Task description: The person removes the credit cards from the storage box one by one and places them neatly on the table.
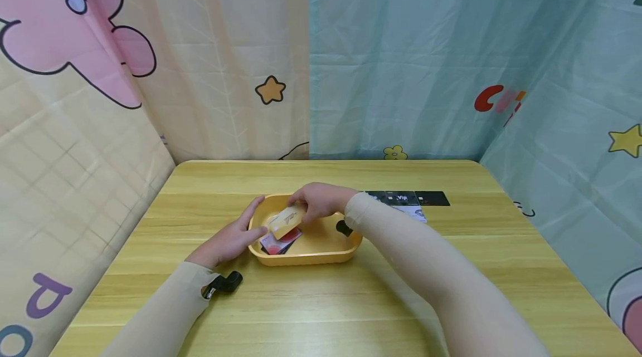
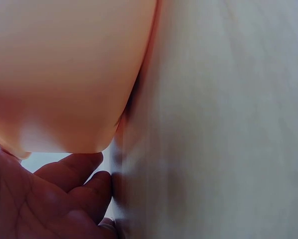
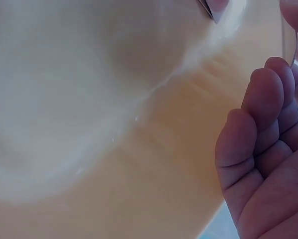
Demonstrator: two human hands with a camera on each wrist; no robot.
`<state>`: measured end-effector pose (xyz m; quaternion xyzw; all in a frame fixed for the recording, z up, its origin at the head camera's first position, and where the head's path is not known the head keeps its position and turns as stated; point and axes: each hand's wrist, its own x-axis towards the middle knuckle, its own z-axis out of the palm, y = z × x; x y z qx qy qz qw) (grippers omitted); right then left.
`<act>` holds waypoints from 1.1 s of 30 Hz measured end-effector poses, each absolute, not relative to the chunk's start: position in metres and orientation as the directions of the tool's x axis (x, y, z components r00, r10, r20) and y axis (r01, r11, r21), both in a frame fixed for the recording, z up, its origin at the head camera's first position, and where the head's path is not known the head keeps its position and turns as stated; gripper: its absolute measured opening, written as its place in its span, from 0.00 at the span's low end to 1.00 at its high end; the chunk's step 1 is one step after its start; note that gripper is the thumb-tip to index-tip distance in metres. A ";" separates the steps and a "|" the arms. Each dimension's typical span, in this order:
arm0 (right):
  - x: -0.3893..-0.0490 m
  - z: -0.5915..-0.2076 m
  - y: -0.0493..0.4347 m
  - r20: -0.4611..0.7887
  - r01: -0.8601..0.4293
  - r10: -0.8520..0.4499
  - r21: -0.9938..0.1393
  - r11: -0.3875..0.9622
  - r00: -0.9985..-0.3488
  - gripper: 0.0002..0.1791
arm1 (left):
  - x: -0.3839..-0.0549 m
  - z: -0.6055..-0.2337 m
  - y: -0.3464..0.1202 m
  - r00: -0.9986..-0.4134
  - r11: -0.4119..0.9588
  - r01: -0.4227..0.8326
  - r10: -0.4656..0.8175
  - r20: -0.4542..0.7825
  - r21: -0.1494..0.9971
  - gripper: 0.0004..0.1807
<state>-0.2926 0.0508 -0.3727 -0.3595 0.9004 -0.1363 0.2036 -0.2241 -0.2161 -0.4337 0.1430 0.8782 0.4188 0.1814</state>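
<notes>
A shallow yellow tray [image 1: 311, 260] sits at the middle of the table. My left hand [image 1: 228, 243] holds its left end, thumb over the rim and fingers along the outer wall; in the left wrist view the fingers [image 2: 69, 172] lie against that wall. My right hand [image 1: 321, 201] reaches over the far rim and pinches a cream-yellow card [image 1: 288, 221], tilted above the tray's left part. Its thin edge [image 3: 288, 42] shows between thumb and fingertips in the right wrist view. Beneath it a pinkish-red card [image 1: 277, 244] lies in the tray, on something dark.
Right of the tray, black cards [image 1: 432, 198], some marked Vip, lie in a row, partly behind my right forearm. A whitish-blue card [image 1: 414, 213] lies in front of them. Printed curtains [image 1: 391, 67] hang behind the wooden table [image 1: 311, 312] and at both sides.
</notes>
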 end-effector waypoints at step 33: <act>-0.288 -0.331 0.153 -0.183 -0.467 -0.617 -0.501 0.729 -0.765 0.27 | -0.225 -0.434 -0.217 -0.894 0.618 0.116 0.406 -0.190 0.777 0.45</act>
